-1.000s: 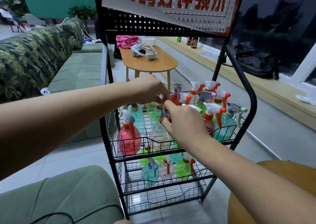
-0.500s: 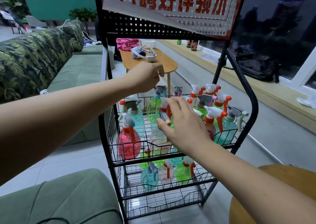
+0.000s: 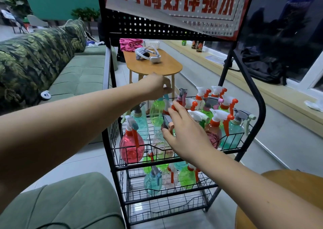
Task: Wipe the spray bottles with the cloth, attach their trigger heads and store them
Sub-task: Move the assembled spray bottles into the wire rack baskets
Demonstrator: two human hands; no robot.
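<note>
black wire rack (image 3: 258,106) is filled with spray bottles. the green bottle (image 3: 157,112) is pinched at its top by the left hand (image 3: 155,85). the right hand (image 3: 187,134) is held spread beside it.

Spray bottles, translucent plastic, trigger heads fitted, upright, crowded in wire rack (image 3: 174,165); upper basket: red bottle (image 3: 131,145) front left, teal bottle (image 3: 231,134) front right, green bottle (image 3: 157,112) behind; lower basket: teal, clear, green bottles.
</note>
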